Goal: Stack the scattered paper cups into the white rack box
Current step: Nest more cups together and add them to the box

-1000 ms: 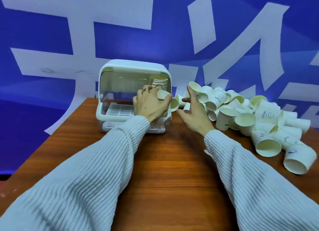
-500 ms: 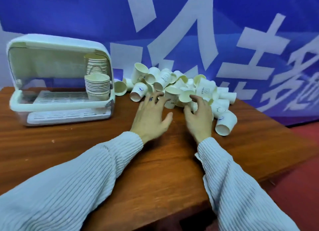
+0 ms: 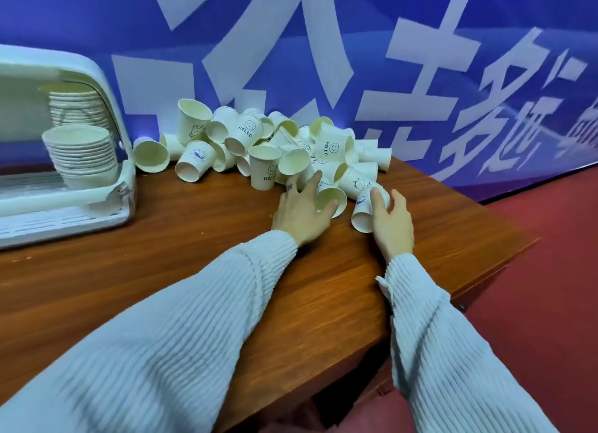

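Two bare hands reach into a heap of white paper cups point(image 3: 259, 141) on the brown wooden table point(image 3: 194, 245): the left hand point(image 3: 302, 211) curls round one toppled cup point(image 3: 333, 197), the right hand point(image 3: 391, 222) clasps another cup point(image 3: 364, 211). At the left edge, the white plastic rack box point(image 3: 106, 102) holds two nested cup stacks point(image 3: 81, 154).

One head-worn wide-angle view, looking forward and down from close over the brown wooden table point(image 3: 200, 271). It faces the blue banner wall with white characters point(image 3: 404, 60). White plastic rack box point(image 3: 106, 186) cut off at left edge; red floor point(image 3: 550, 271) at right.
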Demonstrator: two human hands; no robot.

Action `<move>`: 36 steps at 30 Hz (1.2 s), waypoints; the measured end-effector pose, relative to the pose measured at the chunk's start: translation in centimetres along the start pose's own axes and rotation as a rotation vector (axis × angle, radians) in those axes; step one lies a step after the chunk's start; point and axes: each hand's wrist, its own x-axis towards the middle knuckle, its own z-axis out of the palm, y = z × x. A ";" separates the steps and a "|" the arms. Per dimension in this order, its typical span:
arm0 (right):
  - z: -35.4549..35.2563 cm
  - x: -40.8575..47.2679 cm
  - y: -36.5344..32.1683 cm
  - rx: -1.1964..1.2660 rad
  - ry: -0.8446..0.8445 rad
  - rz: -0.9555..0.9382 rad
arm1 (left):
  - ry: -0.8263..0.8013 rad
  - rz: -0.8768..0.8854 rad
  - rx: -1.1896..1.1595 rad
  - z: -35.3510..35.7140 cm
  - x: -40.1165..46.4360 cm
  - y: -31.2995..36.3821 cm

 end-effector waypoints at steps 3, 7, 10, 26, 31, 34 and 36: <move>0.1 -0.1 0.2 -0.073 -0.004 -0.017 | 0.070 -0.031 0.012 1.4 -0.1 0.8; -0.1 -0.6 0.3 0.103 0.029 -0.034 | 0.143 -0.116 -0.049 1.8 0.8 1.4; 0.4 -1.1 0.0 0.067 0.004 -0.077 | 0.143 -0.182 -0.088 1.7 1.4 1.8; 1.8 -4.9 -3.5 0.229 -0.118 -0.135 | 0.248 -0.048 -0.039 -6.4 -2.1 0.6; 4.1 -7.2 -7.2 0.378 -0.256 -0.235 | 0.359 0.008 -0.022 -11.9 -4.4 -1.1; 6.2 -8.7 -10.9 0.399 -0.317 -0.323 | 0.479 0.050 0.027 -16.4 -6.1 -2.6; 8.0 -9.7 -14.1 0.400 -0.361 -0.373 | 0.581 0.061 0.053 -20.0 -7.0 -4.0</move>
